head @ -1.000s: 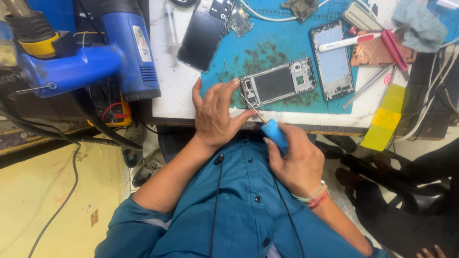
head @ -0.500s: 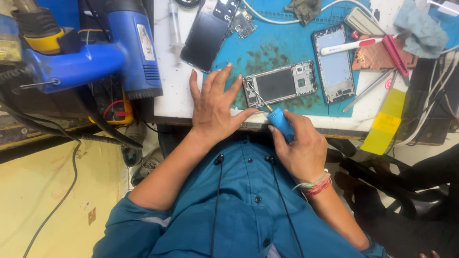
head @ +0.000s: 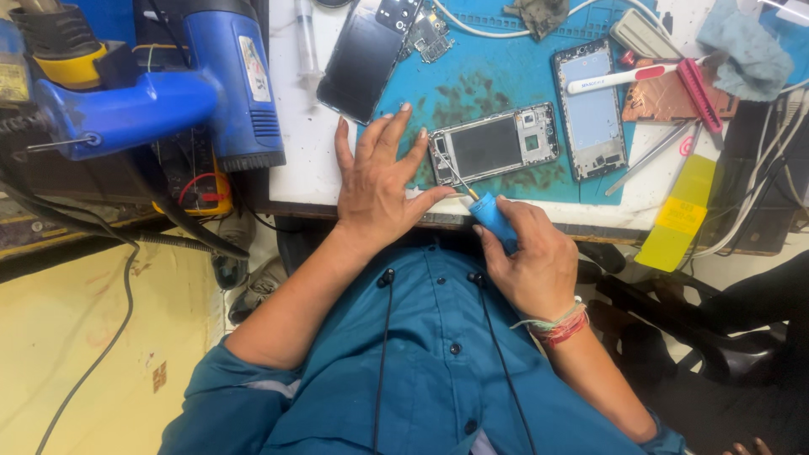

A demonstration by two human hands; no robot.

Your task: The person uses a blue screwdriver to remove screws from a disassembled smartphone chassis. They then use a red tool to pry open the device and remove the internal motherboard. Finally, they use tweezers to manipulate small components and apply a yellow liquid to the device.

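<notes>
Gripping a blue-handled screwdriver (head: 491,217) in a closed fist, the right hand (head: 531,265) sits nearest the body, just above the teal shirt (head: 421,371), with coloured threads tied round its wrist. The tool's thin metal shaft runs up and to the left, its tip meeting the lower left corner of the opened phone frame (head: 495,145). Just beside it, the left hand (head: 381,187) lies flat and open on the table edge, fingers spread; it holds nothing, its fingertips rest on the blue work mat (head: 472,88) next to the frame's left end, and its thumb reaches toward the screwdriver handle.

The phone frame lies lengthwise on the mat, near the front edge of the white table (head: 291,168), its insides showing. To its right a second phone frame (head: 590,109) lies upright on the mat, and a pair of metal tweezers (head: 645,160) lies just beyond it. Farther up, a dark phone back panel (head: 358,59) rests at a tilt across the mat's left edge, with a small circuit board (head: 430,35) beside it. A blue heat gun (head: 181,84) stands to the left of the table. A yellow strip (head: 678,223) hangs over the table's right front edge.
</notes>
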